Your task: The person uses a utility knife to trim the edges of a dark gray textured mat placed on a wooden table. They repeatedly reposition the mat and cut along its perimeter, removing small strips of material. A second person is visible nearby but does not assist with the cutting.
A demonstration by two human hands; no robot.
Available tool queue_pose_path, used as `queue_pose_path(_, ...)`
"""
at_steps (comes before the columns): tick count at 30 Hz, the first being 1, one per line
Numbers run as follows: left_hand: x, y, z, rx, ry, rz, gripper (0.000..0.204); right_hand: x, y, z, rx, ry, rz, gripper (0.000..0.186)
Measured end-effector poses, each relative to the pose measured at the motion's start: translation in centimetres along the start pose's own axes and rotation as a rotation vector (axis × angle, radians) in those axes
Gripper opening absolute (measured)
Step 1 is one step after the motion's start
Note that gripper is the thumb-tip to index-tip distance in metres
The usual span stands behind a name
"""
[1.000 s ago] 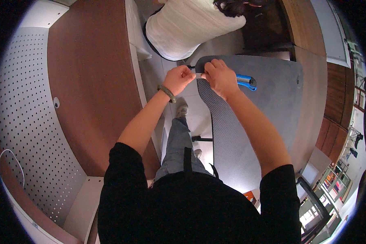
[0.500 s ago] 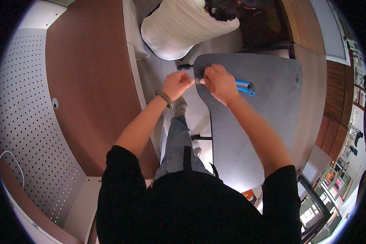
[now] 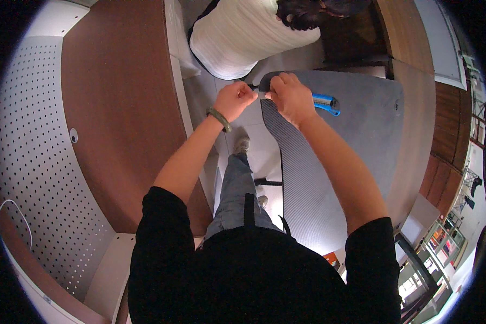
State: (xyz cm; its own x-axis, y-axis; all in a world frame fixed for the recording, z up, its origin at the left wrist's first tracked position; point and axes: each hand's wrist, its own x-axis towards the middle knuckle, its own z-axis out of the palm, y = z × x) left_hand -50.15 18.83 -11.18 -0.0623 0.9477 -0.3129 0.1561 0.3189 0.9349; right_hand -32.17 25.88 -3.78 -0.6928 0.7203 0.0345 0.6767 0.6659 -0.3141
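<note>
In my right hand (image 3: pixel 291 99) is a blue utility knife (image 3: pixel 328 103), its handle sticking out to the right of my fist. A small greyish strip (image 3: pixel 261 95), perhaps the blade, shows between my two hands. My left hand (image 3: pixel 235 101) is closed in a pinch beside the strip's left end. Whether its fingertips grip the strip or something smaller cannot be made out. Both hands are above the far left corner of a grey desk (image 3: pixel 356 151) with a ribbed front strip.
A brown wooden surface (image 3: pixel 124 108) with a perforated panel (image 3: pixel 43 140) runs along the left. A person in a white top (image 3: pixel 243 38) sits close beyond the desk. My legs and a shoe (image 3: pixel 242 144) show on the tiled floor below.
Both hands have moved a little farther away from me, and the utility knife has moved along with my right hand. The seated person has shifted slightly.
</note>
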Motion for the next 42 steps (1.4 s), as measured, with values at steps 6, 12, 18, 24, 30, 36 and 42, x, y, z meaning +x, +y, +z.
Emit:
queue_pose_path(6, -1.2, -0.3, 0.7, 0.047, 0.004, 0.014, 0.025, -1.4, -0.3, 0.0, -0.034, -0.049, -0.032, 0.026)
queue_pose_path(12, -3.2, -0.5, 0.2, 0.058, -0.041, -0.028, 0.026, -2.6, -1.5, 0.4, -0.01, -0.018, -0.071, 0.024)
queue_pose_path(18, -6.0, -0.8, 0.9, 0.157, -0.09, -0.04, 0.025, -5.0, -2.3, 0.5, 0.052, -0.036, -0.123, 0.024)
queue_pose_path(24, -4.9, -0.2, 0.8, 0.062, 0.033, 0.0, 0.025, -3.8, -2.0, 0.5, 0.098, 0.047, -0.04, 0.021)
queue_pose_path(30, -0.1, 0.2, -0.3, -0.039, 0.005, 0.024, 0.026, -0.6, -1.1, 0.5, 0.026, 0.026, 0.086, 0.024)
queue_pose_path(36, -0.3, 0.1, -0.9, 0.016, 0.045, 0.06, 0.027, -0.1, -1.5, 1.0, 0.0, 0.006, 0.091, 0.025)
queue_pose_path(42, 0.3, 0.1, -1.0, 0.003, 0.034, 0.06, 0.026, 0.7, -0.9, 1.1, -0.028, -0.003, 0.052, 0.027)
